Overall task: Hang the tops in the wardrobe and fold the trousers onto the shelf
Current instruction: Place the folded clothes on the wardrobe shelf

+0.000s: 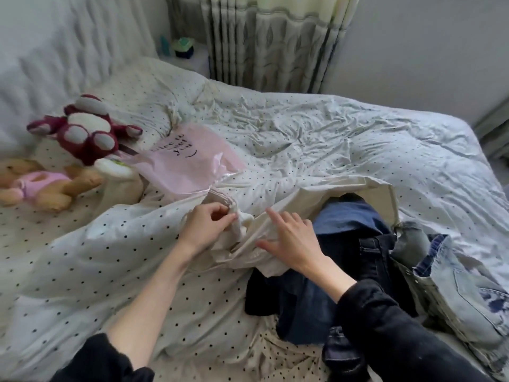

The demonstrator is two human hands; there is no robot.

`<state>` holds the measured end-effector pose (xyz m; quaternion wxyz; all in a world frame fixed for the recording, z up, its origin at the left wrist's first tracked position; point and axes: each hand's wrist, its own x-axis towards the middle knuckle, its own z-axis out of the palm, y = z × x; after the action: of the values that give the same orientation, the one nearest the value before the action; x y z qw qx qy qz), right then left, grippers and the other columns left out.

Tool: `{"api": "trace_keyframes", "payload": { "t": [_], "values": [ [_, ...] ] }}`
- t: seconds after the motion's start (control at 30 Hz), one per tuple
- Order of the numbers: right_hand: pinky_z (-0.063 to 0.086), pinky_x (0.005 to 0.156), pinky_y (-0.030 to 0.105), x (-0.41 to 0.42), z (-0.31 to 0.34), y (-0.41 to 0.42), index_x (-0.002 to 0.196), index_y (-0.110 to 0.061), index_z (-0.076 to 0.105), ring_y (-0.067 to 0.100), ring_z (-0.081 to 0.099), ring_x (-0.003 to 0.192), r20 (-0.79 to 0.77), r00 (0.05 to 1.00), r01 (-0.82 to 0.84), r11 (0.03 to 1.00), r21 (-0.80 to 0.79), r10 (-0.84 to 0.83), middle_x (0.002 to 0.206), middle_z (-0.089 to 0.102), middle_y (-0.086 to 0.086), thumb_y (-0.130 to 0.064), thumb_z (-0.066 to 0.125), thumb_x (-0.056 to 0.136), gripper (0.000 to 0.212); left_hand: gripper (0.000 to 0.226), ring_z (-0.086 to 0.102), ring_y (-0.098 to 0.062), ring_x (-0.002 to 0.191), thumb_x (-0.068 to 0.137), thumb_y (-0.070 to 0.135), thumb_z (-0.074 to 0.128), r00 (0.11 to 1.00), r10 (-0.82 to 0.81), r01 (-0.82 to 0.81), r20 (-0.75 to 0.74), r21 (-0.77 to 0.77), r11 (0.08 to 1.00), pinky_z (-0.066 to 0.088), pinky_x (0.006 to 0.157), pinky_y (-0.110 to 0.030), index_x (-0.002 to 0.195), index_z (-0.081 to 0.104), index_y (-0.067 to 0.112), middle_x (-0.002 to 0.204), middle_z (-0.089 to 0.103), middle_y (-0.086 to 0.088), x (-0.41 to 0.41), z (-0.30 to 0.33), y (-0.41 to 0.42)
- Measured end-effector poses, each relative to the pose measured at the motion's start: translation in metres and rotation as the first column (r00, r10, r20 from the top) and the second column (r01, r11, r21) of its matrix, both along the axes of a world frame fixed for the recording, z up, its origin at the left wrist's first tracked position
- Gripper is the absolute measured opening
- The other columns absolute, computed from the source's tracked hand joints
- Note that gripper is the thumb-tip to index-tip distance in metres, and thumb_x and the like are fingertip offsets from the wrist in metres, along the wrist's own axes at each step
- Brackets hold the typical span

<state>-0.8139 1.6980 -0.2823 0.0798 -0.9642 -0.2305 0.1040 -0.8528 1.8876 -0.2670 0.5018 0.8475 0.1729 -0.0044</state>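
Left hand (209,224) pinching a bunched cream garment (275,216) on the dotted duvet (110,257), right hand (292,241) flat on it with fingers spread, dark jeans (366,244) just beside

Both arms reach forward, black sleeves pushed up, forearms bare. Left hand (205,226): back of hand up, fingers (220,209) curled, fingertips and thumb pinching a bunched fold of cream cloth (242,221). Right hand (289,238): just beside the left, palm down, fingers (275,216) straight and spread, pointing away from the body, pressing flat on the same cloth; thumb splayed out toward the left.
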Motion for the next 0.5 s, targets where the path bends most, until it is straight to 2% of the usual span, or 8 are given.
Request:
{"api": "trace_keyframes", "payload": {
  "t": [0.07,0.1,0.2,0.27,0.33,0.43,0.47,0.5],
  "values": [
    [0.032,0.104,0.041,-0.005,0.000,0.028,0.149,-0.024,0.021,0.021,0.036,0.131,-0.139,0.987,-0.051,0.986,0.161,0.074,0.143,0.041,0.000,-0.064,0.058,0.078,0.089,0.015,0.065,-0.010,0.079,0.083,0.016,0.070,0.996,-0.066,0.068,0.068,-0.036,0.997,0.053,0.082,-0.035,0.075,0.069,0.029,0.078,0.070,0.011,0.001,0.006,0.003],
    [0.035,0.102,0.042,-0.005,-0.002,0.040,0.145,-0.024,0.030,0.021,0.041,0.128,-0.175,0.982,-0.019,0.967,0.253,0.065,0.139,0.046,0.000,-0.060,0.061,0.078,0.082,0.018,0.064,-0.004,0.077,0.083,0.014,0.069,0.991,-0.097,0.101,0.094,-0.049,0.994,0.052,0.079,-0.028,0.076,0.070,0.030,0.078,0.070,0.015,0.002,0.009,0.004],
    [0.047,0.081,0.039,0.007,-0.001,0.054,0.107,-0.011,0.064,0.026,0.061,0.096,-0.239,0.967,0.192,0.869,0.456,-0.088,0.101,0.068,0.008,-0.030,0.061,0.087,0.027,0.018,0.062,0.004,0.081,0.085,0.009,0.067,0.979,-0.062,0.076,0.193,-0.066,0.995,0.045,0.077,-0.012,0.086,0.071,0.026,0.086,0.070,0.013,0.002,0.016,0.006],
    [0.044,0.066,0.032,0.019,0.007,0.050,0.090,-0.003,0.067,0.024,0.061,0.080,-0.318,0.933,0.319,0.793,0.519,-0.168,0.082,0.067,0.009,-0.018,0.058,0.089,0.018,0.020,0.059,0.003,0.091,0.085,0.012,0.067,0.962,0.036,-0.054,0.272,0.061,0.997,0.046,0.085,-0.016,0.103,0.069,0.021,0.100,0.067,0.007,0.000,0.010,0.014],
    [0.039,0.064,0.029,0.032,0.020,0.040,0.087,0.001,0.067,0.019,0.056,0.074,-0.402,0.895,0.414,0.699,0.583,-0.195,0.077,0.063,0.008,-0.014,0.058,0.090,0.017,0.048,0.052,-0.017,0.113,0.080,0.027,0.073,0.977,0.122,-0.166,0.177,0.258,0.952,0.042,0.097,-0.039,0.125,0.056,0.020,0.123,0.058,-0.002,-0.002,-0.013,0.029],
    [0.047,0.072,0.037,0.049,0.045,0.025,0.090,-0.003,0.064,0.022,0.056,0.082,-0.507,0.836,0.531,0.545,0.649,-0.212,0.086,0.063,0.014,-0.010,0.056,0.091,0.011,0.106,0.033,-0.031,0.134,0.060,0.046,0.084,0.978,0.045,0.007,-0.203,0.247,0.969,0.034,0.105,-0.048,0.145,0.028,0.015,0.146,0.037,-0.011,-0.013,-0.060,0.047],
    [0.050,0.078,0.043,0.056,0.056,0.019,0.090,-0.007,0.063,0.024,0.057,0.085,-0.526,0.824,0.554,0.500,0.666,-0.213,0.091,0.064,0.018,-0.009,0.054,0.091,0.009,0.109,0.037,-0.032,0.132,0.055,0.051,0.084,0.974,0.002,0.041,-0.225,0.187,0.982,0.038,0.102,-0.049,0.142,0.031,0.014,0.143,0.040,-0.012,-0.013,-0.068,0.046],
    [0.050,0.084,0.046,0.061,0.064,0.016,0.090,-0.009,0.061,0.024,0.058,0.087,-0.531,0.821,0.559,0.480,0.676,-0.209,0.094,0.064,0.019,-0.008,0.054,0.091,0.008,0.097,0.047,-0.033,0.122,0.051,0.053,0.082,0.980,-0.001,0.022,-0.199,0.107,0.994,0.045,0.093,-0.047,0.131,0.043,0.014,0.131,0.051,-0.011,-0.014,-0.074,0.045]
  ]
}}
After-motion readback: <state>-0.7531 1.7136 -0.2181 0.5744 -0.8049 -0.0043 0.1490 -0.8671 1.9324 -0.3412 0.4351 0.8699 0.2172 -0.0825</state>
